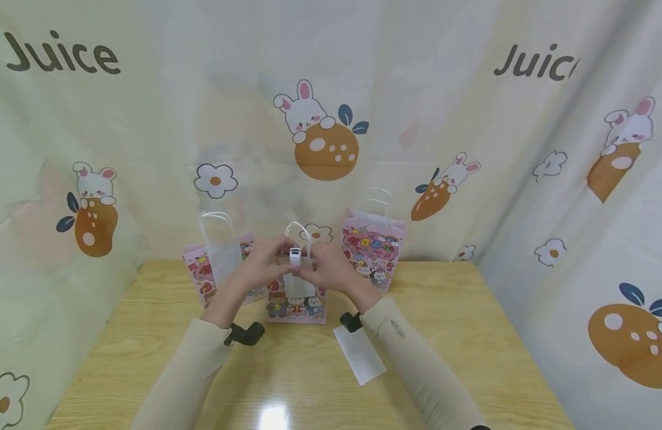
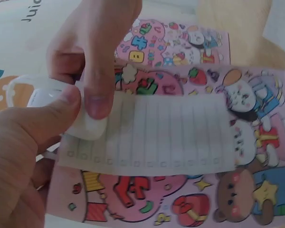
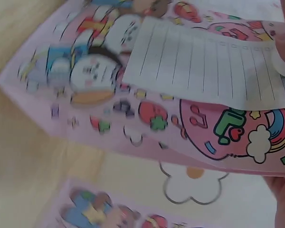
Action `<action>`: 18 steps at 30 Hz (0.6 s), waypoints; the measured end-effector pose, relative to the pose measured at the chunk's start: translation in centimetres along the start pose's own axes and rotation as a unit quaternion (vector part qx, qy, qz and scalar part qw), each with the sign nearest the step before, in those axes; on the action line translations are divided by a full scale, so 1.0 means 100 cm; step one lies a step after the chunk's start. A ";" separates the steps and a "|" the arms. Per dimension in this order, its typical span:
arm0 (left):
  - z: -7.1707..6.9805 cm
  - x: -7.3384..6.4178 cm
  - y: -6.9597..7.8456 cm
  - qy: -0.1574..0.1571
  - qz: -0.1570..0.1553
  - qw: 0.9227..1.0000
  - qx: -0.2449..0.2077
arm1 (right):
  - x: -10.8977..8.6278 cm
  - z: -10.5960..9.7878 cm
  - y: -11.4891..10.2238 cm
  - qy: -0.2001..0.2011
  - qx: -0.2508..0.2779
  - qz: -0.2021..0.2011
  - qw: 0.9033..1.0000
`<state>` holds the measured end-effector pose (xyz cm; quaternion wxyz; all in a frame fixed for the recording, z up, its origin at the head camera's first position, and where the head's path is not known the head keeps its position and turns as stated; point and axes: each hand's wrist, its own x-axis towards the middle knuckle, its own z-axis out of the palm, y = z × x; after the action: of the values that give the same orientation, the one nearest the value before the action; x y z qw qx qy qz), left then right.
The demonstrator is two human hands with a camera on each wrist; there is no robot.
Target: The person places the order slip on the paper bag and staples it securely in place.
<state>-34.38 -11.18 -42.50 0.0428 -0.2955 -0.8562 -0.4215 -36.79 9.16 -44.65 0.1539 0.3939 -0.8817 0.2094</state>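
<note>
A small white stapler (image 1: 295, 255) straddles the top edge of the middle pink cartoon gift bag (image 1: 296, 313), over the end of a lined paper slip (image 2: 156, 135) that lies on the bag's front. My left hand (image 1: 262, 261) grips the stapler with its thumb across it, the other fingers partly hidden behind the bag. From the other side my right hand (image 1: 331, 266) pinches the stapler too, thumb pressed on its face in the left wrist view. Between the hands rises the bag's white handle (image 1: 299, 227).
Behind on the left stands another pink bag (image 1: 250, 242) with a white slip (image 1: 224, 263) on its front. A third bag (image 1: 373, 251) is at the back right. One loose white slip (image 1: 360, 356) lies on the wooden table (image 1: 444, 334) under my right forearm. A printed curtain (image 1: 245, 89) encloses the table.
</note>
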 end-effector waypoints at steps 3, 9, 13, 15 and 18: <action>0.002 -0.001 -0.001 0.011 0.008 1.000 0.011 | 0.001 0.002 0.001 -0.004 -0.063 -0.021 0.998; 0.006 -0.002 -0.002 0.025 0.040 0.999 0.002 | -0.001 0.005 0.000 0.006 -0.105 -0.042 0.994; 0.008 -0.004 -0.004 0.031 0.051 0.998 0.004 | -0.004 0.008 -0.003 0.052 -0.104 -0.074 0.990; 0.009 -0.004 -0.005 0.035 0.055 0.998 0.010 | -0.004 0.010 -0.004 0.074 -0.113 -0.084 0.987; 0.008 -0.006 -0.005 0.038 0.062 0.997 0.010 | -0.004 0.011 -0.006 0.092 -0.109 -0.094 0.985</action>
<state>-34.03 -11.04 -43.55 0.1046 -0.3309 -0.8383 -0.4205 -36.14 8.51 -45.67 0.2957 0.4344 -0.8405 0.1321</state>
